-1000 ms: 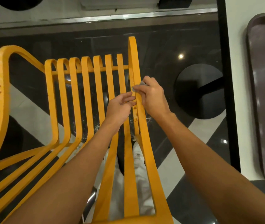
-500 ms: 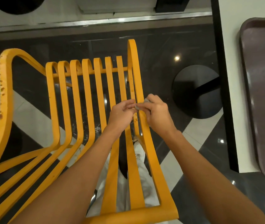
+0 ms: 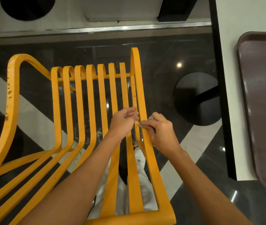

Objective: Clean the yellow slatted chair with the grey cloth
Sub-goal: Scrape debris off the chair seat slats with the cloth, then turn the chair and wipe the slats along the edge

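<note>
step: we wipe yellow slatted chair (image 3: 102,95), outer rail (image 3: 139,88) | right hand (image 3: 160,132) pinches grey cloth (image 3: 141,125) | left hand (image 3: 122,122) curled, grip unclear | next: slide cloth along rail

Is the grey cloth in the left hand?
No, the right hand pinches the grey cloth against an outer rail of the yellow chair.

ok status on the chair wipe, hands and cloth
Right hand pinching grey cloth on right rail of yellow chair. Left hand curled at thin slat beside it, grip unclear. Nothing in the way.
</note>
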Demonstrator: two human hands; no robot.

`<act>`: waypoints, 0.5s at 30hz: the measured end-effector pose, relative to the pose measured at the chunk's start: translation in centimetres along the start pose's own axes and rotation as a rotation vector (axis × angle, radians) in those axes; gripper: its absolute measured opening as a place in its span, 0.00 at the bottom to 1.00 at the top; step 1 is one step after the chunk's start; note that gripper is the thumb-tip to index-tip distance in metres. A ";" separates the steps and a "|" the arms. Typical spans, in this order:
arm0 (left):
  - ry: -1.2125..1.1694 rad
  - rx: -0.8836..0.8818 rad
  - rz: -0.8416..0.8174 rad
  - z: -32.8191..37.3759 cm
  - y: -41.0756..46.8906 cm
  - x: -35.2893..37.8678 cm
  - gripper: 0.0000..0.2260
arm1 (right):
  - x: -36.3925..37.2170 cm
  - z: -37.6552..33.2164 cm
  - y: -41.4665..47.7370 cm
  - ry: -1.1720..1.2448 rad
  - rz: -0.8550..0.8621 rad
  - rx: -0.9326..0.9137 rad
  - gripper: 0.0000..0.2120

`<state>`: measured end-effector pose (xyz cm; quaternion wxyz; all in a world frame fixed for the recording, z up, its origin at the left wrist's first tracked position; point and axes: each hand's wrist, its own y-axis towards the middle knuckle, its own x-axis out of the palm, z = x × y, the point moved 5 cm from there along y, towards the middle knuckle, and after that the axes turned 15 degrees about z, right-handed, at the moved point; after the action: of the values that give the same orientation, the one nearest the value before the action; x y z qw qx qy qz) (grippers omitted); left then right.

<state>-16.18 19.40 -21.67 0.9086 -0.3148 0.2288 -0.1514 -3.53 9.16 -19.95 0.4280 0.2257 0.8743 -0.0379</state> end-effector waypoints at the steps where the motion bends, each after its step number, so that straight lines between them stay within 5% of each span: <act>1: 0.006 0.001 0.007 0.0 0.0 -0.1 0.16 | 0.2 0.1 0.4 -0.004 -0.025 0.009 0.08; 8: -0.020 0.041 0.085 1.8 -0.6 -1.8 0.12 | -0.4 0.4 5.5 0.102 -0.040 0.322 0.08; 15: -0.098 0.132 0.090 5.9 -2.0 -4.5 0.16 | -2.9 -3.8 9.1 0.429 -0.068 0.410 0.11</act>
<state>-17.27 22.79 -14.81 0.9434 -0.2506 0.1873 -0.1097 -0.87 17.28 -14.13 0.1775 0.2806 0.9261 -0.1794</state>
